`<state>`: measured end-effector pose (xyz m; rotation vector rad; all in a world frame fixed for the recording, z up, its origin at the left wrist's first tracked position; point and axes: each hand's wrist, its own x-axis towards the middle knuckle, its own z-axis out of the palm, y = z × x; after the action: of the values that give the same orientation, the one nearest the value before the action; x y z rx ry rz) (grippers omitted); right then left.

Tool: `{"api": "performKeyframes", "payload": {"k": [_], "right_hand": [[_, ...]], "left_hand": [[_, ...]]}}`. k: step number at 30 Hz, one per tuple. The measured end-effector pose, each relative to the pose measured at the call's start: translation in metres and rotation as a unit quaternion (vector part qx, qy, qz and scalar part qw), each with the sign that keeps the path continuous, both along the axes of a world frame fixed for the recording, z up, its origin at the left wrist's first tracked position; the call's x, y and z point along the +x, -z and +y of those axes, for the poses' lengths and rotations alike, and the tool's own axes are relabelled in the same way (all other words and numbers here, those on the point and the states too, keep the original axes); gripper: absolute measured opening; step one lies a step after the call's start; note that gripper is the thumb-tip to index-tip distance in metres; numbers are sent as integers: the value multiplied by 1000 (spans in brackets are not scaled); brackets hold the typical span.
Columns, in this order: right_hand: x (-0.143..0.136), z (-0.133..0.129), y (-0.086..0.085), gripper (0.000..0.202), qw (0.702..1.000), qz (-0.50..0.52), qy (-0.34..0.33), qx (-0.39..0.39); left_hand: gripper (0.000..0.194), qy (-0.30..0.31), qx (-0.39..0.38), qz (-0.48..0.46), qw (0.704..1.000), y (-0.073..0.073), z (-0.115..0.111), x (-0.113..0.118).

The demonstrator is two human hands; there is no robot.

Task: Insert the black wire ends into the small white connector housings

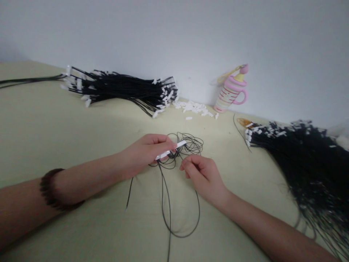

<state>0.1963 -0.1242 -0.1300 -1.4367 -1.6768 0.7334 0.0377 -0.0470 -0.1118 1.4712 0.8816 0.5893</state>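
Observation:
Over the middle of the table, my left hand [145,151] is closed on a tangled black wire [195,142] and its white plastic pieces. One long white piece [181,144] sticks out past the thumb; another white piece [163,155] shows below the fingers. My right hand [205,178] is closed in a pinch just right of the tangle, with a strand of the same wire running to its fingertips. Loose wire loops hang below and between both hands, and one strand runs off the near edge of view. A short wire end pokes out under my left wrist.
A bundle of black cables [117,87] with white ends lies at the back left. Scattered small white pieces [193,107] sit beside it along the wall. A pink cup-shaped object [229,94] stands against the wall. On the right lies a large heap of black wires [302,156], near an orange coil [244,122].

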Motion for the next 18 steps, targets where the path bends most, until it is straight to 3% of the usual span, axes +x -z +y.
{"api": "performKeyframes", "payload": {"k": [6,11,18], "right_hand": [[0,-1,-1,19,998,-38,-23,36],[-1,-3,-2,19,994,-84,-40,64],[-3,-5,-3,18,987,-116,-17,108]], "left_hand": [[25,-4,44,5,999,3,-4,2],[25,42,82,24,996,3,-13,4],[27,42,86,32,995,2,-16,6]]}}
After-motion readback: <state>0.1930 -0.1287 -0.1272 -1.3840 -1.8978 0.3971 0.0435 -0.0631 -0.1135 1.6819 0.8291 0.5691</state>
